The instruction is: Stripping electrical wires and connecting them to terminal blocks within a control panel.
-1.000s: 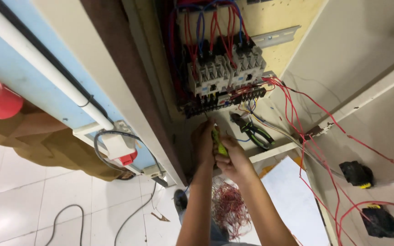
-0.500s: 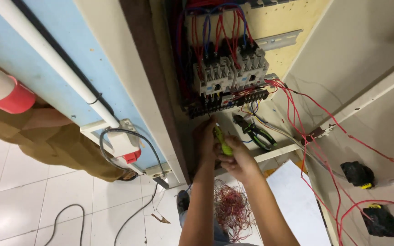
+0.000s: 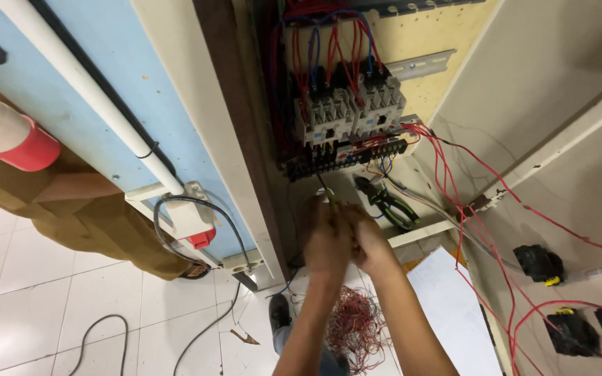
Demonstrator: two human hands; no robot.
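Left hand: the left hand (image 3: pixel 325 237) was clenched around a thin yellow-green tool (image 3: pixel 332 202), probably a small screwdriver, though motion blur left that uncertain.
Right hand: the right hand (image 3: pixel 371 244) pressed against the left, fingers curled; whether it gripped the tool too, I could not tell.
Tool position: its tip pointed up at the black terminal strip (image 3: pixel 346 157) along the lower edge of the grey contactors (image 3: pixel 350 111) inside the cabinet.
Handling: it looked light, stiff and narrow, easy to twist off line; best held low on the handle, with the other hand steadying it.
Wires: the red wires (image 3: pixel 454 174) trailing toward the cabinet's right edge looked soft and springy.
Nearby: green-handled pliers (image 3: pixel 384 202) lay on the shelf (image 3: pixel 419 232) just right of the hands.
Below: a tangle of red wire scraps (image 3: pixel 353 327) lay on the floor.
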